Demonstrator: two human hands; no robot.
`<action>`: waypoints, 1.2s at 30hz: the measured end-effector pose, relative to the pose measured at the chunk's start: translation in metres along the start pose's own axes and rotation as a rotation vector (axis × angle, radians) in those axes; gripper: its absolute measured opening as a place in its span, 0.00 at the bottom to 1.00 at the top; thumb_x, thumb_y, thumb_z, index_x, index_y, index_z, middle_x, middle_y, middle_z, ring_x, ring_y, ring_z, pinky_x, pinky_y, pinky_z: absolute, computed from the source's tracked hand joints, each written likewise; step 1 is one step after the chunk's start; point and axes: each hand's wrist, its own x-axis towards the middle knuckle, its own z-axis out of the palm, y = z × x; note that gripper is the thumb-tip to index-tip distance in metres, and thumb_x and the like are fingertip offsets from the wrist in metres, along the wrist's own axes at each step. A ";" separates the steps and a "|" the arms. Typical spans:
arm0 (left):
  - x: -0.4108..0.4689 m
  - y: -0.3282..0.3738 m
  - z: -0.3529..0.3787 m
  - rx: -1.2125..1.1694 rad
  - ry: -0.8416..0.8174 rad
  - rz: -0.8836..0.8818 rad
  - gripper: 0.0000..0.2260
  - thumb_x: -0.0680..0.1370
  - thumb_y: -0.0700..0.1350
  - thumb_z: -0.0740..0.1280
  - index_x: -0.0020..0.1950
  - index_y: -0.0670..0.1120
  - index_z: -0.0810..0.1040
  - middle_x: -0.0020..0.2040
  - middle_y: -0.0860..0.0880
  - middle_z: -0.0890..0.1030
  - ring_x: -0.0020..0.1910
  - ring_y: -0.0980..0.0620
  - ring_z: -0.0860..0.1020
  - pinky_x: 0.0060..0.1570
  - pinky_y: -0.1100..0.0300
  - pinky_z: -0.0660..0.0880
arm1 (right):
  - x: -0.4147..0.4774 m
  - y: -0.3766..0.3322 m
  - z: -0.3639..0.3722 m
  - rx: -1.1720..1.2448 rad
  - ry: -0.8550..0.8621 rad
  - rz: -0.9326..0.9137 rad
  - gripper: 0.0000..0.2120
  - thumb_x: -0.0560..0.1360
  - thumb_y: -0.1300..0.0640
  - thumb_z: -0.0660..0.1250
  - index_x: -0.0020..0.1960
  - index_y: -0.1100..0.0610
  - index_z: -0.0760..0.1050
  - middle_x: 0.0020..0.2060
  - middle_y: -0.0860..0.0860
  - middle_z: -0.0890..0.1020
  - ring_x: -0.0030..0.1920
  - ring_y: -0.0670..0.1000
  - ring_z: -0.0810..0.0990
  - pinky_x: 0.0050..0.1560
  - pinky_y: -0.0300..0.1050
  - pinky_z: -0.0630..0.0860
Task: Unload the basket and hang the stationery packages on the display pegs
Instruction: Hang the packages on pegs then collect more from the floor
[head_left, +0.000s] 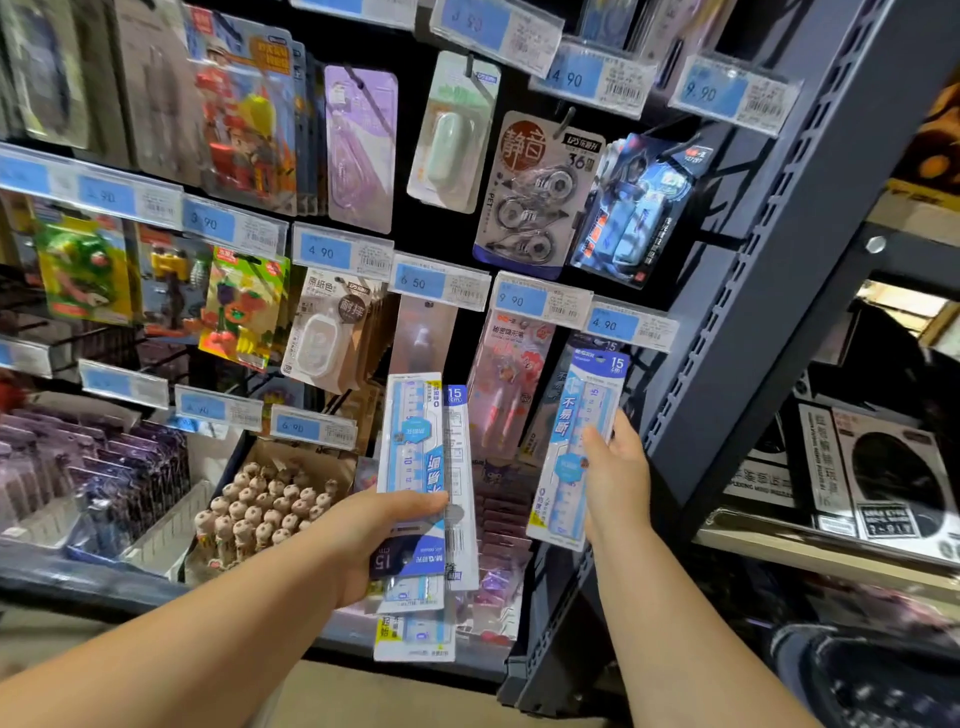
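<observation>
— Blue-and-white ruler packs, left side first: where, and how held?
— Stack of ruler packs (415, 431) in the left hand (384, 540), at 7 o'clock of frame centre. Thumb laid across the front, fingers wrapped behind, clamping the lot. Long axis 12-to-6. Front pack's header is at the 6 o'clock end, inverted; one behind shows its header at 12.
— And the right?
— Right hand (618, 467) pinches a single ruler pack (571, 415) by its right edge, thumb on the face, fingers behind. Long axis 12-to-6, top leaning toward 1 o'clock.
— Which relation governs the hang?
— Header end lies at 12 o'clock from the right hand's grip, just under the 4.90 price tag (631, 326). Peg hidden behind tag and pack, so I cannot tell whether the hole is on it. Judgement: right hand is much the nearer. The left stack waits well apart, at 9 o'clock of it.
— Risk?
— Shelf upright (779, 260) close at 3 o'clock, so little swing room. Dark rounded object (872, 680) at 5 o'clock may be the basket; too blurred to say
</observation>
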 end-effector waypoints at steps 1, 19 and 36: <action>0.002 0.001 0.002 0.000 0.012 -0.004 0.13 0.68 0.43 0.76 0.50 0.41 0.81 0.36 0.45 0.79 0.27 0.53 0.72 0.25 0.65 0.69 | 0.004 0.001 -0.001 -0.006 0.025 0.001 0.20 0.81 0.59 0.61 0.71 0.47 0.70 0.59 0.46 0.82 0.54 0.49 0.83 0.57 0.55 0.79; 0.011 0.011 0.019 -0.058 -0.053 0.010 0.09 0.75 0.38 0.70 0.55 0.40 0.78 0.35 0.45 0.84 0.26 0.53 0.79 0.27 0.65 0.74 | 0.039 0.001 0.005 -0.341 0.202 -0.091 0.17 0.82 0.54 0.59 0.70 0.49 0.73 0.58 0.49 0.81 0.53 0.51 0.81 0.48 0.45 0.78; -0.004 0.010 0.016 -0.077 -0.113 0.055 0.12 0.79 0.42 0.67 0.63 0.45 0.77 0.45 0.47 0.85 0.40 0.52 0.82 0.43 0.59 0.79 | -0.047 -0.027 0.056 -0.661 -0.551 -0.108 0.15 0.75 0.48 0.71 0.38 0.58 0.76 0.31 0.48 0.76 0.31 0.45 0.71 0.35 0.39 0.69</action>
